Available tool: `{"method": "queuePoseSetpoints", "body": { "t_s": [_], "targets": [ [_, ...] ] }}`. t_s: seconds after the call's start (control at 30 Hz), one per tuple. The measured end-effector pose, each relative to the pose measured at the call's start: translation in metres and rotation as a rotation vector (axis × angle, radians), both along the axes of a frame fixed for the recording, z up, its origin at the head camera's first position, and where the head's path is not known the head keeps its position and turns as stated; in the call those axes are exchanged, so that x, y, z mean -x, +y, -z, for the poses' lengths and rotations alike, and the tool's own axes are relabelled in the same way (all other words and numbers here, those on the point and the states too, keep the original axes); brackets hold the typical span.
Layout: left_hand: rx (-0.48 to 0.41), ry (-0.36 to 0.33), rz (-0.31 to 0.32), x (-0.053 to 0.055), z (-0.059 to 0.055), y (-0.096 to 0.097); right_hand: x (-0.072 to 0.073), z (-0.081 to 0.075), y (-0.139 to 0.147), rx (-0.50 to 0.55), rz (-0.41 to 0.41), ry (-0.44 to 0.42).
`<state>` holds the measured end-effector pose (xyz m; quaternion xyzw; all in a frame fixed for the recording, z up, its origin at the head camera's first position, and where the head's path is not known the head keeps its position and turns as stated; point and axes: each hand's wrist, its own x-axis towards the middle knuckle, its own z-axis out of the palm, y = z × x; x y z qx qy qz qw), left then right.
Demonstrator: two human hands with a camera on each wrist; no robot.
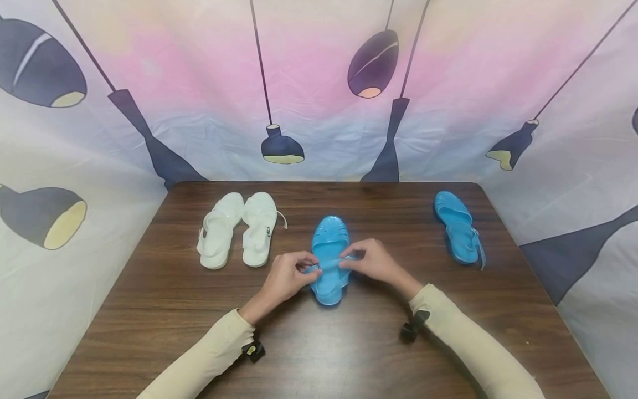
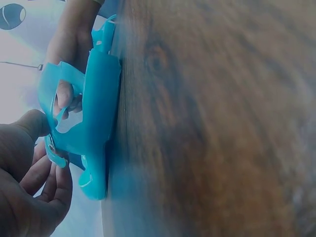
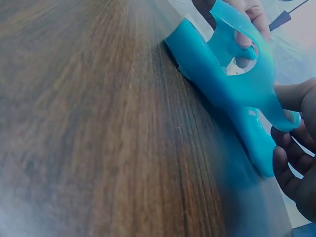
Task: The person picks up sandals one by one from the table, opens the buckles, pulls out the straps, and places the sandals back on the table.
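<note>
A blue jelly sandal [image 1: 330, 233] lies flat on the table, toe pointing away from me. At its left side my left hand [image 1: 286, 275] pinches the ankle strap close to a small metal buckle [image 2: 51, 144], thumb and fingertips on either side of it. From the right, my right hand [image 1: 375, 261] grips the other part of the strap [image 3: 289, 118] between thumb and fingers. The strap arches over the heel part of the sole. In the left wrist view the sandal's side wall [image 2: 98, 94] stands along the tabletop.
A second blue sandal [image 1: 454, 221] lies at the back right with its strap end hanging loose. At the back left are two white sandals, a left one [image 1: 219, 230] and a right one [image 1: 259, 227]. A patterned cloth [image 1: 209, 72] hangs behind the brown wooden table [image 1: 389, 343].
</note>
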<state>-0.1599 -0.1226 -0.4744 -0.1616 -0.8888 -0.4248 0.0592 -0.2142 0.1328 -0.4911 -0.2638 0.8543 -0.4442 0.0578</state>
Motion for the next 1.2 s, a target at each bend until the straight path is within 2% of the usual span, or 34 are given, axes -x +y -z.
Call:
{"method": "queuePoseSetpoints", "body": {
  "t_s": [0.23,0.4,0.73,0.93,1.2],
  "targets": [
    [-0.006,-0.007,0.013,0.001,0.000,0.001,-0.001,-0.004,0.001,0.002,0.006,0.000],
    [-0.017,-0.004,0.025,0.001,0.001,0.002,0.001,-0.006,-0.002,0.059,-0.001,-0.035],
    [-0.022,0.002,0.041,0.001,-0.001,0.002,0.005,-0.013,-0.018,0.143,-0.101,-0.026],
    [-0.016,0.014,0.035,0.002,0.001,0.002,0.004,-0.015,-0.025,0.106,-0.152,-0.009],
    [-0.015,0.000,0.031,0.001,0.001,0.002,0.002,-0.008,-0.029,0.065,-0.134,-0.017]
  ]
}}
